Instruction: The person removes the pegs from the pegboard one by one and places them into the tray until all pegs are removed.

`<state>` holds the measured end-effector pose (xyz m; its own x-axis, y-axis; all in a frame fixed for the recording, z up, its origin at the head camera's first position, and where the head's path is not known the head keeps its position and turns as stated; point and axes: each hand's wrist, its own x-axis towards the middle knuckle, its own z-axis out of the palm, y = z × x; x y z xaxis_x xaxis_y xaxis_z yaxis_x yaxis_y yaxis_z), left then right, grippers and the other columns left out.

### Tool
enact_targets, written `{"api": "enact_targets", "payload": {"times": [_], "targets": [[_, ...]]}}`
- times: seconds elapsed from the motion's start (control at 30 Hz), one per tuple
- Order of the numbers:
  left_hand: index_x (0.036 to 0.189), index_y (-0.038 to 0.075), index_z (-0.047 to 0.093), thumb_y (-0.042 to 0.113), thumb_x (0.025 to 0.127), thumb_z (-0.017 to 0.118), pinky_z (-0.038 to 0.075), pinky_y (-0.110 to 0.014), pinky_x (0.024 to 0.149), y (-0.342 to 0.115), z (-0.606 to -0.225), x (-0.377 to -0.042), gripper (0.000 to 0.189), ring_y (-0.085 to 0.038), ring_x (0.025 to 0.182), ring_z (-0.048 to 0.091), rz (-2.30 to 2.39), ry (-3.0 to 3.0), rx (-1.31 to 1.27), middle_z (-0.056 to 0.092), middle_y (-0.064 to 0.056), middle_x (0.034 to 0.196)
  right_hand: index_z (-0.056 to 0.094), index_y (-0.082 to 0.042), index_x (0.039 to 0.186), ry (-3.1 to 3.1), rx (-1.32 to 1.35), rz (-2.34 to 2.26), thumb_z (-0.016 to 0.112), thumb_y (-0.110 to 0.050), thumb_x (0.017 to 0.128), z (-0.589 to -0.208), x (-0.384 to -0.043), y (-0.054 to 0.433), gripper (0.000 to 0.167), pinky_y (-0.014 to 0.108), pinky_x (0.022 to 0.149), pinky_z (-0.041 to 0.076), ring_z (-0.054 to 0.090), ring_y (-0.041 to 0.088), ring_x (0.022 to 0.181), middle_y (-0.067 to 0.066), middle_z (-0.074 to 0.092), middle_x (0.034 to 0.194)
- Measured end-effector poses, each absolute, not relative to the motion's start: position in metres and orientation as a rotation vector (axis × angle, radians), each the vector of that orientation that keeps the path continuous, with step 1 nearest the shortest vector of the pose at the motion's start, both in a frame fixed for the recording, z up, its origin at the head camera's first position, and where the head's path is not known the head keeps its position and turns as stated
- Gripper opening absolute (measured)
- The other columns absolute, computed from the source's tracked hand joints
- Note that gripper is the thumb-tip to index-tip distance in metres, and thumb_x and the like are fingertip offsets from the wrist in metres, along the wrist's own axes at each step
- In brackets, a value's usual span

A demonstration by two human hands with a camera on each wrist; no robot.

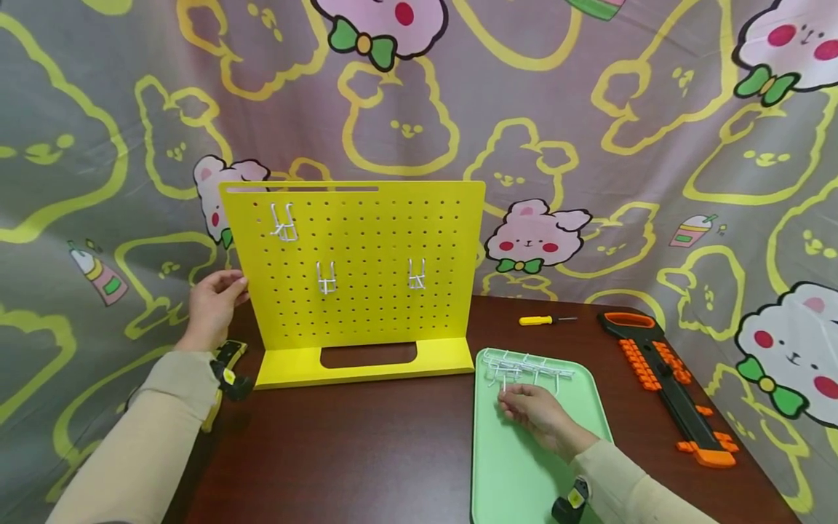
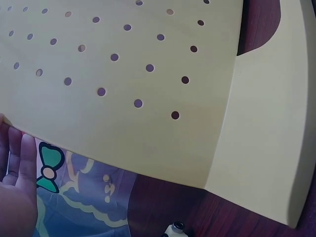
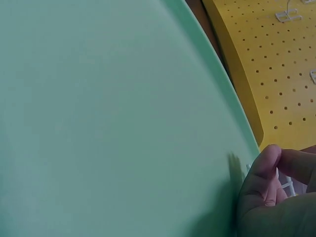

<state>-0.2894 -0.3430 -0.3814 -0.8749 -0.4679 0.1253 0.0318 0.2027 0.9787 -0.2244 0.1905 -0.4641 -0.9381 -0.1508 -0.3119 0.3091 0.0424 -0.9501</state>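
A yellow pegboard point(image 1: 366, 306) stands upright on its own base. My left hand point(image 1: 212, 306) holds its left edge; in the left wrist view the fingers point(image 2: 27, 158) are against that edge. White wire hooks hang on the board: one at upper left point(image 1: 284, 224), one left of the middle point(image 1: 326, 279) and one to the right point(image 1: 417, 275). More white wire hooks point(image 1: 533, 365) lie at the far end of a green tray point(image 1: 500, 466). Over the tray my right hand point(image 1: 540, 418) pinches a white hook between thumb and fingers, mostly hidden by them in the right wrist view.
Behind the tray lies a screwdriver point(image 1: 537, 320) with a yellow handle. A black and orange tool holder point(image 1: 674, 386) lies along the table's right side. The brown table point(image 1: 347, 451) meets a patterned curtain point(image 1: 524, 94) behind the board.
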Motion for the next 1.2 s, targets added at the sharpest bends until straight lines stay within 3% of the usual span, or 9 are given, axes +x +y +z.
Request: {"api": "enact_targets", "payload": {"times": [0.23,0.73,1.0,1.2], "targets": [[0.119,0.012,0.064,0.016,0.106,0.060,0.055,-0.013,0.081,-0.344,-0.380,-0.290,0.014,-0.009,0.094,0.058,-1.724,-2.081,0.392,0.059,0.000,0.110,0.060,0.005,0.100,1.999,0.196,-1.971,0.061,0.002,0.101,-0.464,-0.226,0.189,0.004,0.020,0.066,0.056,0.064,0.011,0.075,0.008,0.067,0.086],[0.109,0.022,0.063,0.015,0.106,0.059,0.054,-0.011,0.080,-0.343,-0.378,-0.288,0.008,-0.010,0.095,0.058,-1.731,-2.075,0.378,0.056,0.005,0.106,0.058,-0.001,0.092,2.249,0.088,-1.801,0.064,-0.004,0.101,-0.460,-0.222,0.182,0.011,0.024,0.057,0.051,0.058,0.013,0.064,0.008,0.065,0.077],[0.113,0.019,0.063,0.015,0.106,0.059,0.054,-0.012,0.083,-0.344,-0.379,-0.287,0.008,-0.010,0.096,0.057,-1.719,-2.084,0.375,0.056,0.005,0.107,0.060,0.004,0.103,2.254,-0.121,-1.792,0.062,-0.007,0.102,-0.418,-0.242,0.152,0.010,0.031,0.072,0.058,0.066,0.018,0.079,0.012,0.068,0.091],[0.116,0.013,0.064,0.014,0.106,0.059,0.054,-0.011,0.079,-0.344,-0.381,-0.288,0.011,-0.009,0.094,0.058,-1.734,-2.077,0.368,0.057,0.004,0.107,0.060,0.006,0.114,2.177,-0.246,-1.765,0.061,-0.013,0.105,-0.367,-0.271,0.100,0.021,0.034,0.082,0.059,0.066,0.021,0.088,0.018,0.067,0.107]]}}
